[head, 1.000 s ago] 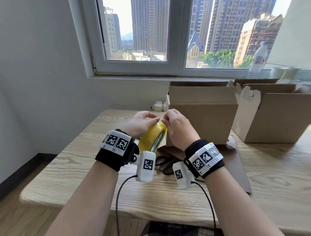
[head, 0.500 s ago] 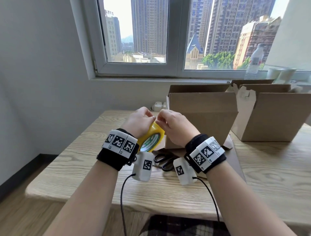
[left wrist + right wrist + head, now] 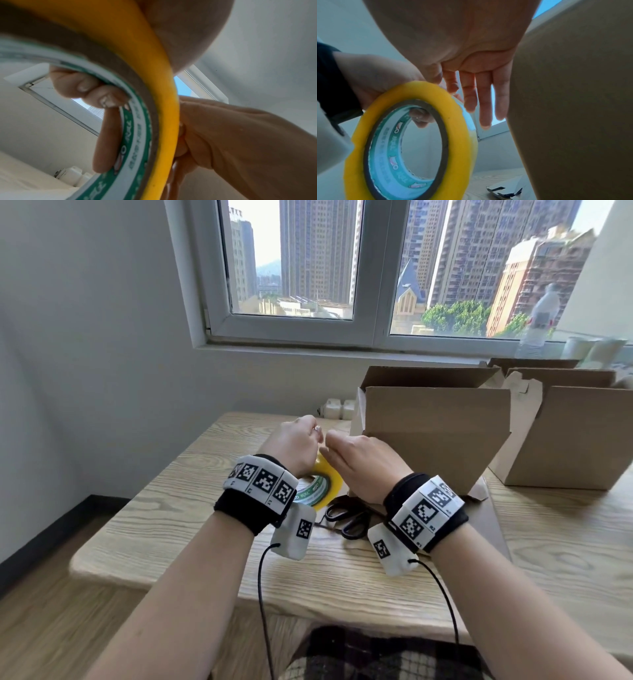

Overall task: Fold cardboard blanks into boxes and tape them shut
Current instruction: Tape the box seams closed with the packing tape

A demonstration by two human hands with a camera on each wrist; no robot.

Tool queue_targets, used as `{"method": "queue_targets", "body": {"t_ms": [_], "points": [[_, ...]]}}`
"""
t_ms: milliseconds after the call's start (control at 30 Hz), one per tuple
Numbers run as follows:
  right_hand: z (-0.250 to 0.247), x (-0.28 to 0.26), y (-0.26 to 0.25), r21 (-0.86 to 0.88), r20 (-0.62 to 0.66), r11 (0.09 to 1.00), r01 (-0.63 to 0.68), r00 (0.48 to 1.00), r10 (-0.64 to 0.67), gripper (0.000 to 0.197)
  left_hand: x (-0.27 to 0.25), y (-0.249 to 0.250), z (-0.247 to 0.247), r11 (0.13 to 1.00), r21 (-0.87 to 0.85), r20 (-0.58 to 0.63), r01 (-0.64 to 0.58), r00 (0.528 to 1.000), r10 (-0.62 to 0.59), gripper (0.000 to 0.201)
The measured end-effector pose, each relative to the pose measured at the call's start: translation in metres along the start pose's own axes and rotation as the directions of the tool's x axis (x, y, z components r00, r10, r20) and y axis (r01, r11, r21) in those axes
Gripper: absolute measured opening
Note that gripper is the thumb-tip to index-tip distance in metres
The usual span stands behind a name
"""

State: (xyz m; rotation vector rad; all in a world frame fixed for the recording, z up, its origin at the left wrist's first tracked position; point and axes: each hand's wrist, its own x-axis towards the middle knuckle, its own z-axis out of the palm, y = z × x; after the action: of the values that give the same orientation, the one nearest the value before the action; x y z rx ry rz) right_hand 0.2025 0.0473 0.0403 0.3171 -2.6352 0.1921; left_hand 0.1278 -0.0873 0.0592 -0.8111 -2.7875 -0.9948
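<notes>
The left hand point(image 3: 297, 447) grips the yellow tape roll point(image 3: 412, 146), fingers hooked through its core; the right hand point(image 3: 356, 465) hovers beside it, fingers spread straight, above the desk point(image 3: 164, 522).

The tape roll point(image 3: 412, 142) in my left hand point(image 3: 296, 448) carries green-and-white core printing; its characters are too blurred to read. No other text is legible.

Bright daylight pouring through the window point(image 3: 308, 268), soft shadows across the table point(image 3: 548, 542), wide-angle bending at the edges, wrist close-ups blurry and dim around the tape roll point(image 3: 164, 94)
</notes>
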Motion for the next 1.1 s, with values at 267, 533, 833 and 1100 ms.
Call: {"method": "queue_targets", "body": {"t_ms": [267,533,833,1100], "points": [[0.003,0.002,0.006,0.084,-0.069,0.996,0.018,0.998,-0.012,0.023,0.000,0.003,-0.001,0.998,0.019,-0.024,-0.067,0.997,0.068,0.020],[0.006,-0.005,0.030,0.382,-0.109,0.917,-0.113,0.980,0.166,0.029,0.004,-0.012,-0.003,0.976,-0.188,-0.045,-0.112,0.993,0.105,0.025],[-0.002,-0.012,0.047,0.515,-0.202,0.845,-0.141,0.939,0.280,0.027,-0.020,-0.020,-0.011,0.864,-0.503,0.240,-0.021,0.957,0.164,0.045],[-0.027,-0.045,0.085,0.619,-0.235,0.753,-0.223,0.862,0.448,0.033,-0.037,0.002,0.020,0.734,-0.667,0.376,0.129,0.909,0.181,0.044]]}}
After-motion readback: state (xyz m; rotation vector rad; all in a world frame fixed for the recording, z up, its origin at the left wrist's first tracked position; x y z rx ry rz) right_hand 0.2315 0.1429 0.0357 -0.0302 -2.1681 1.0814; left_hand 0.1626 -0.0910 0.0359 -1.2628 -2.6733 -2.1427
